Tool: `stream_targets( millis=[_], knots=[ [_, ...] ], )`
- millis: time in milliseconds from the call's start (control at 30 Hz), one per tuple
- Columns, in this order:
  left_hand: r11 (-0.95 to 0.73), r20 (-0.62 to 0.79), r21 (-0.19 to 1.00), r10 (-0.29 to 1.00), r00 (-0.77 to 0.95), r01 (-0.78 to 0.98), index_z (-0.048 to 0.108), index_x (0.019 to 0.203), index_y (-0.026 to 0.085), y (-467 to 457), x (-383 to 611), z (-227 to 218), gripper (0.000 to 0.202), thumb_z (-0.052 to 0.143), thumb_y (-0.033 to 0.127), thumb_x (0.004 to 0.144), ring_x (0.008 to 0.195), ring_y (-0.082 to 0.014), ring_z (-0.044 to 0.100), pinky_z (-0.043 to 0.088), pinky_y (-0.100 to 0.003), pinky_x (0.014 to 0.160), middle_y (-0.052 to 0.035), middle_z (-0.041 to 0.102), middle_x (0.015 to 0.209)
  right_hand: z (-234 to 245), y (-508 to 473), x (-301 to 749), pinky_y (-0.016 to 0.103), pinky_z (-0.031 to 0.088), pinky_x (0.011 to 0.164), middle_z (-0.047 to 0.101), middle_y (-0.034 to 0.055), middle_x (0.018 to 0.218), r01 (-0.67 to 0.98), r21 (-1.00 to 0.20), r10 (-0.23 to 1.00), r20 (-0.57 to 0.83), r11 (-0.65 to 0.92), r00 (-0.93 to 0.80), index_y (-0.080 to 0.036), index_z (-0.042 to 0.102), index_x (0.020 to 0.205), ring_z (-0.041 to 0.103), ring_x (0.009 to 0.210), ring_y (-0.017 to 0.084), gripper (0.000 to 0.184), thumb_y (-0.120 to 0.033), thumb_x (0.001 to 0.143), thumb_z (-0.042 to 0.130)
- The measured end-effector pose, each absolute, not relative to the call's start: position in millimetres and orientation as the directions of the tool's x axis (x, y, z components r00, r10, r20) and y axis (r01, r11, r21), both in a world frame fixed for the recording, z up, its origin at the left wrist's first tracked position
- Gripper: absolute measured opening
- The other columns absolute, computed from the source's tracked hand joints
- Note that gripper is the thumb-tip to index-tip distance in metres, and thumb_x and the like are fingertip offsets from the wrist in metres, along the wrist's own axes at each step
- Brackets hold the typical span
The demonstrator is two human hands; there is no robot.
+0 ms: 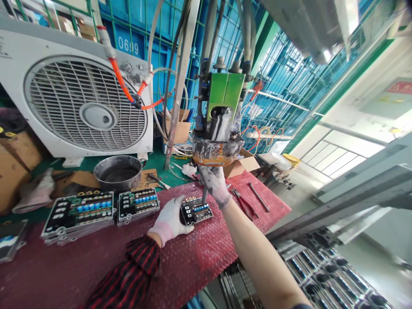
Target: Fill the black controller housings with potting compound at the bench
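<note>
Two gloved hands are at work over one tabletop (157, 165), and between them lies one circuit module (197, 211), set on the red bubbled sheet (206, 253) right of the other modules. The left hand (169, 219) has its grip on the module's left end, fingers along the far side and thumb at the near edge. The right hand (216, 186) is raised above the module's far right part, its grip narrow, fingers closed about one grey nozzle (205, 196) just below one green dispensing head (225, 92); whether the nozzle tip touches the module I cannot tell. The module lies flat, open face up, its long axis running left to right with the right end slightly farther from the person. Its pale squares sit toward the left end, its row of blue cylinders runs along that axis on the right, and its gold tabs point away from the person. To the left are two module piles, one larger pile (79, 216) and one smaller pile (137, 206), their depth hard to count, plus one module cut off at the left edge. Behind them stand one dark pan (118, 183) and one white fan (97, 116). Right of the right hand lie one red-handled pair of pliers (243, 203) and one metal rod (259, 197), well apart from the module.
</note>
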State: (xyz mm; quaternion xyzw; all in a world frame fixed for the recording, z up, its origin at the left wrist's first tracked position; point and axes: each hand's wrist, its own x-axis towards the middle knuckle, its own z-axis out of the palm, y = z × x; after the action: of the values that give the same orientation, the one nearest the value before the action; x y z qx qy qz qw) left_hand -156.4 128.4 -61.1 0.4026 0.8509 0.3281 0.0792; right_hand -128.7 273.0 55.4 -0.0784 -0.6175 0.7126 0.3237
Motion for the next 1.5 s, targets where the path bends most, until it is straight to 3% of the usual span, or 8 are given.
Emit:
stream_targets(
  millis=[167, 433, 567, 767, 1000, 1500],
  knots=[
    [0.469, 0.125, 0.65, 0.711, -0.692, 0.599, 0.043, 0.14, 0.008, 127.9, -155.2, -58.8, 0.1, 0.085, 0.034, 0.053, 0.126, -0.0346, 0.055, 0.04, -0.043, 0.114, -0.017, 0.06, 0.131, 61.1, 258.3, -126.8, 0.019, 0.029, 0.037, 0.042, -0.0137, 0.048, -0.343, -0.932, 0.543, 0.228, -0.12, -0.808, -0.025, 0.038, 0.073, 0.033, 0.039, 0.004, 0.048, -0.046, 0.057, 0.078],
    [0.468, 0.068, 0.732, 0.673, -0.736, 0.495, 0.04, 0.143, 0.009, 129.6, -155.4, -58.0, 0.106, 0.085, 0.04, 0.052, 0.123, -0.0318, 0.06, 0.044, -0.04, 0.111, -0.0174, 0.061, 0.134, 75.9, 253.1, -121.0, 0.022, 0.025, 0.033, 0.037, -0.0132, 0.041, -0.334, -0.934, 0.481, 0.237, -0.125, -0.844, -0.026, 0.035, 0.065, 0.03, 0.034, 0.004, 0.06, -0.064, 0.056, 0.08],
    [0.477, 0.053, 0.742, 0.658, -0.751, 0.471, 0.04, 0.143, 0.009, 129.4, -153.8, -52.1, 0.105, 0.084, 0.039, 0.052, 0.125, -0.0312, 0.06, 0.043, -0.039, 0.112, -0.0172, 0.061, 0.135, 78.1, 253.6, -119.7, 0.021, 0.025, 0.032, 0.036, -0.0127, 0.038, -0.343, -0.935, 0.507, 0.255, -0.087, -0.824, -0.026, 0.034, 0.06, 0.029, 0.033, 0.004, 0.063, -0.068, 0.054, 0.08],
    [0.463, 0.045, 0.766, 0.654, -0.755, 0.447, 0.039, 0.143, 0.009, 129.9, -152.8, -50.8, 0.107, 0.085, 0.038, 0.051, 0.122, -0.0305, 0.062, 0.045, -0.039, 0.11, -0.0165, 0.064, 0.132, 78.6, 256.8, -119.1, 0.021, 0.026, 0.032, 0.036, -0.0118, 0.038, -0.347, -0.936, 0.548, 0.261, -0.058, -0.795, -0.024, 0.033, 0.053, 0.03, 0.032, 0.003, 0.062, -0.063, 0.058, 0.082],
    [0.437, 0.042, 0.79, 0.662, -0.748, 0.431, 0.036, 0.145, 0.007, 129.8, -152.4, -52.5, 0.108, 0.084, 0.039, 0.052, 0.116, -0.0303, 0.065, 0.048, -0.04, 0.106, -0.0161, 0.067, 0.126, 75.7, 258.8, -118.8, 0.02, 0.028, 0.033, 0.037, -0.0124, 0.043, -0.336, -0.942, 0.602, 0.256, -0.021, -0.756, -0.024, 0.037, 0.06, 0.032, 0.034, 0.003, 0.057, -0.059, 0.06, 0.081],
    [0.469, 0.066, 0.741, 0.661, -0.747, 0.48, 0.038, 0.145, 0.009, 130.0, -153.5, -52.2, 0.106, 0.082, 0.04, 0.054, 0.122, -0.0309, 0.061, 0.045, -0.04, 0.111, -0.0173, 0.062, 0.133, 68.9, 271.2, -121.8, 0.021, 0.025, 0.034, 0.036, -0.0118, 0.048, -0.347, -0.938, 0.57, 0.301, 0.03, -0.764, -0.025, 0.038, 0.064, 0.027, 0.038, 0.003, 0.055, -0.059, 0.059, 0.081]
  ],
)
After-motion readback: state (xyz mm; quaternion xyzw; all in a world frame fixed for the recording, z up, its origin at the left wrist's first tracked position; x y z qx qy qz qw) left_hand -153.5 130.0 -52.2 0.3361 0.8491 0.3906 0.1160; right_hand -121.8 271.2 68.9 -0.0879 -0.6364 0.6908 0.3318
